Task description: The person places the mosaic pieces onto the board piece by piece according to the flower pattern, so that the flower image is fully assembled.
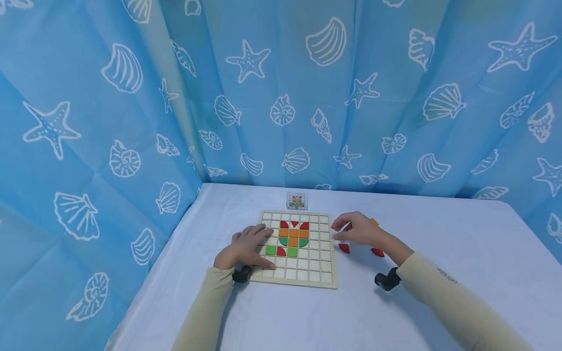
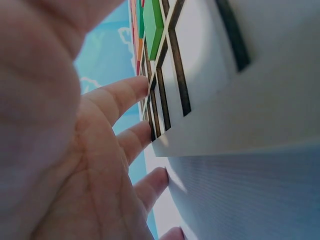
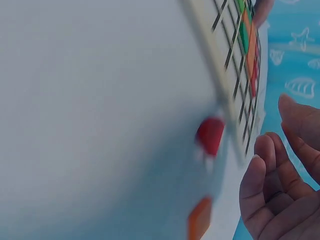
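Observation:
A pale square grid board [image 1: 313,265] lies on the table with red, orange and green tiles set in its cells. My left hand [image 1: 246,248] rests at the board's left side, fingers spread, the thumb towards its lower cells. Next to the thumb, a row has a green square [image 1: 270,250], a red quarter-round tile [image 1: 281,251] and another green square [image 1: 291,252]. Just right of the board hovers my right hand [image 1: 362,229], its fingers loosely bent with nothing visible between them. Below it lies a loose red tile [image 1: 344,248], also in the right wrist view.
Another red tile [image 1: 378,252] lies under the right wrist. An orange tile [image 1: 374,222] is partly hidden behind the right hand. A small picture card [image 1: 297,201] with a coloured grid pattern stands behind the board. A blue shell-print curtain [image 1: 281,146] surrounds the white-covered table.

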### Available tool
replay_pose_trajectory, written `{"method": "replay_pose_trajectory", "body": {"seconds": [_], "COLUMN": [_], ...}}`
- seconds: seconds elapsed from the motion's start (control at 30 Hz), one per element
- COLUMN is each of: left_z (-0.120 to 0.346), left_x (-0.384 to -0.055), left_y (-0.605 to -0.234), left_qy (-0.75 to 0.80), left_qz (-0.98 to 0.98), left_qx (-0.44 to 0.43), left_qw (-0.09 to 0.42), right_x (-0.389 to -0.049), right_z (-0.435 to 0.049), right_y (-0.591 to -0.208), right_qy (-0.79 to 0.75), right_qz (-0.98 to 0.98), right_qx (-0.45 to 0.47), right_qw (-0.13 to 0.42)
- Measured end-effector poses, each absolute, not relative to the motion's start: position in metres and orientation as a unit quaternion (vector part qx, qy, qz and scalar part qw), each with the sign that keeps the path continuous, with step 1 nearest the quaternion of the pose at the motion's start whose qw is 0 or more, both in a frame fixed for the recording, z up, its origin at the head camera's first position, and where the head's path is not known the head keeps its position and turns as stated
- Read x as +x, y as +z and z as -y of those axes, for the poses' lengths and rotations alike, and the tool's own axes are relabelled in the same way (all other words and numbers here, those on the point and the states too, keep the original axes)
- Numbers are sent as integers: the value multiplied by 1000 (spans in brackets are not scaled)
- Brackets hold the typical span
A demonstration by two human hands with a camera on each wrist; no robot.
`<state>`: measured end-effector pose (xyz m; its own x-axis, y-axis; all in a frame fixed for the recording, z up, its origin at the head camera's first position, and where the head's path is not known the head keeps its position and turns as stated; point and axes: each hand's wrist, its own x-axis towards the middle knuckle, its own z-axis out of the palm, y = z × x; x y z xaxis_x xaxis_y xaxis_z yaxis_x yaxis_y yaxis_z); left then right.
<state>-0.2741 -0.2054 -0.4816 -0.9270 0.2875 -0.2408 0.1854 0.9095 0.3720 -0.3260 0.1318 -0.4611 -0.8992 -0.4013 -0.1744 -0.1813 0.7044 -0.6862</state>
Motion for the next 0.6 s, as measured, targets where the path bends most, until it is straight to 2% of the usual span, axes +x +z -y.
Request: {"method": "replay_pose_trajectory", "body": {"seconds": [0.3, 0.6], "left_z": [206, 206], "left_x": [-274, -272], "left_y": [-483, -479], "left_qy": [180, 180], "left_qz": [-965, -964], "left_qx": [129, 135], "left_qw": [140, 143], "right_x": [-319, -315], "right_z": [-166, -165], "right_y": [-471, -479], "right_qy": [-338, -333], "right_qz": [-921, -923], "right_qx": [-139, -151], "right_qw": [137, 117]}}
